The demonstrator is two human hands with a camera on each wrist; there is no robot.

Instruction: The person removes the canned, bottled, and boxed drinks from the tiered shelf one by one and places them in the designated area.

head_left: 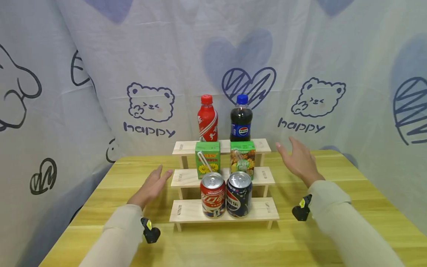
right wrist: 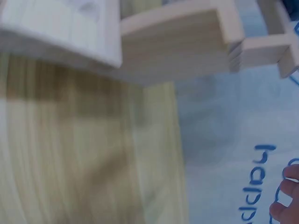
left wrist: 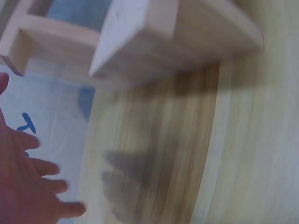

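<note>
A three-step wooden rack (head_left: 190, 211) stands mid-table. Its top step carries a red bottle (head_left: 207, 122) and a dark cola bottle with a blue cap (head_left: 241, 120). On the middle step are a green drink carton with yellow flowers (head_left: 208, 159) and a green-topped fruit juice carton (head_left: 242, 159). A red can (head_left: 212, 194) and a dark blue can (head_left: 239, 194) share the bottom step. My left hand (head_left: 151, 187) is held left of the rack, fingers extended, holding nothing. To the right, my right hand (head_left: 298, 159) hovers apart from the rack, also with nothing in it.
The wooden table (head_left: 227, 244) reaches back to a pale curtain (head_left: 186, 48) printed with bears and hearts. Black devices are strapped at the left wrist (head_left: 151, 231) and the right wrist (head_left: 301, 209).
</note>
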